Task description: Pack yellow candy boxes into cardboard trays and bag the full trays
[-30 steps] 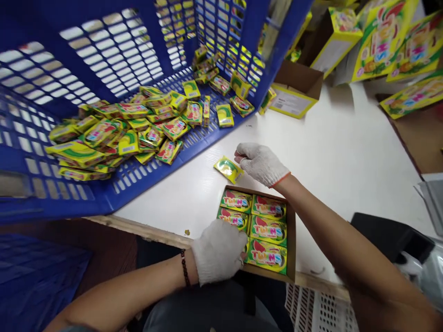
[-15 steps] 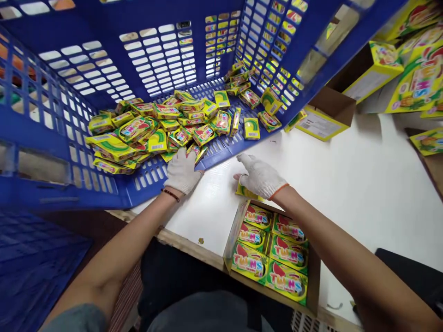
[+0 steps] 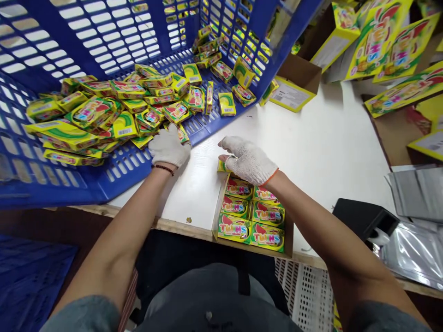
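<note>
My left hand [image 3: 169, 146], in a white knit glove, is at the front edge of the pile of small Twins boxes [image 3: 119, 87] in the blue crate. Its fingers lie apart against a small box [image 3: 180, 133], their tips partly hidden. My right hand [image 3: 247, 159], gloved too, hovers with thumb and fingers apart above the far end of an open carton [image 3: 289, 240]. Beneath it shows a bit of yellow [image 3: 223, 167]. Rows of Twins packs [image 3: 235, 227] lie face up in the carton; my right hand and forearm hide part of the far row.
The blue crate [image 3: 93, 186] lies on its side, opening toward me. Brown-sided display cartons [image 3: 294, 94] stand at the back right of the white table [image 3: 318, 138]. A black device [image 3: 363, 219] and clear plastic sheets [image 3: 415, 253] lie at the right.
The view has shifted, so the crate and table appear further left and higher. My left hand stays at the pile's edge and my right hand stays over the carton's far end.
</note>
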A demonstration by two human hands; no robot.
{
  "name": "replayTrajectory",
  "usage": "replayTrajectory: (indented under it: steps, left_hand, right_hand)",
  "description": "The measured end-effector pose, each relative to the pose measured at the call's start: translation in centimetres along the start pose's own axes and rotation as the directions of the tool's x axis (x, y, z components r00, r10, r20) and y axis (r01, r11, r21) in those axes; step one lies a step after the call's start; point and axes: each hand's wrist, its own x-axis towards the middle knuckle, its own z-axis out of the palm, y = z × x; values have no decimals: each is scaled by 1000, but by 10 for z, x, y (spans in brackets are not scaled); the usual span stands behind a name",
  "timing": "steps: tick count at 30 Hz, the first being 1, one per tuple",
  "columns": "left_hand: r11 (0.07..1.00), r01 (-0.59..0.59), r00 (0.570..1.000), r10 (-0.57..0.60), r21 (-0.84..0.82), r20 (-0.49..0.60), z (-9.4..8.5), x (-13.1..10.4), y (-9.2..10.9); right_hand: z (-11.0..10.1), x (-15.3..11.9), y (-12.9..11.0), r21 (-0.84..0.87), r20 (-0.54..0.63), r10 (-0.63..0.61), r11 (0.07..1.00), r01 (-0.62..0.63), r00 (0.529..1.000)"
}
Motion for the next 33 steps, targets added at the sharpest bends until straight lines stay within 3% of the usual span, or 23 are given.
replayTrajectory:
  steps: [3,6,8,10,13,15,17,19,20,23,26,29,31,33]
  left_hand:
    - [999,-19,1000,18,27,16,-1,7,-4]
    - [999,-18,998,19,27,-56,4,5,-11]
    - [1000,-16,992,14,-12,-129,7,4,-11]
    - [996,-44,980,28,-77,-199,7,0,-7]
    - [932,-270,944,206,-243,-259,6,-16,5]
    - [799,-473,878,397,-370,-266,6,-38,13]
    - [641,-613,786,556,-462,-271,8,-63,20]
    - [546,-672,724,627,-500,-288,10,-87,25]
    - [531,-677,717,633,-509,-294,11,-97,26]
    - [567,-620,763,596,-542,-249,11,-114,25]
    - [628,-525,822,549,-574,-151,4,-120,21]
    - [650,-477,850,512,-592,-123,-5,-125,18]
    - [643,-503,832,540,-578,-125,-12,-128,20]
    - [619,-586,756,649,-522,-80,-19,-131,27]
  right_hand:
    - [-9,-12,-1,15,-6,-10,1000,10,1000]
    - [-23,-28,0,9,-6,12,1000,-12,1000]
    - [-30,-43,-3,-8,71,24,1000,-23,997]
    - [-29,-61,-10,-52,222,23,999,-12,975]
    - [-14,-91,-25,-220,413,67,975,28,908]
    - [1,-109,-34,-339,468,139,940,32,873]
    - [14,-123,-41,-393,478,201,919,3,855]
    - [23,-132,-44,-395,436,247,916,-63,865]
    - [25,-135,-45,-386,405,268,917,-102,874]
    - [25,-140,-43,-297,339,301,933,-202,891]
    - [18,-142,-36,-23,284,272,961,-277,919]
    - [0,-143,-20,228,127,382,887,-402,915]
    - [-15,-143,-6,274,4,481,843,-464,877]
    - [-29,-143,8,229,-79,513,844,-486,855]
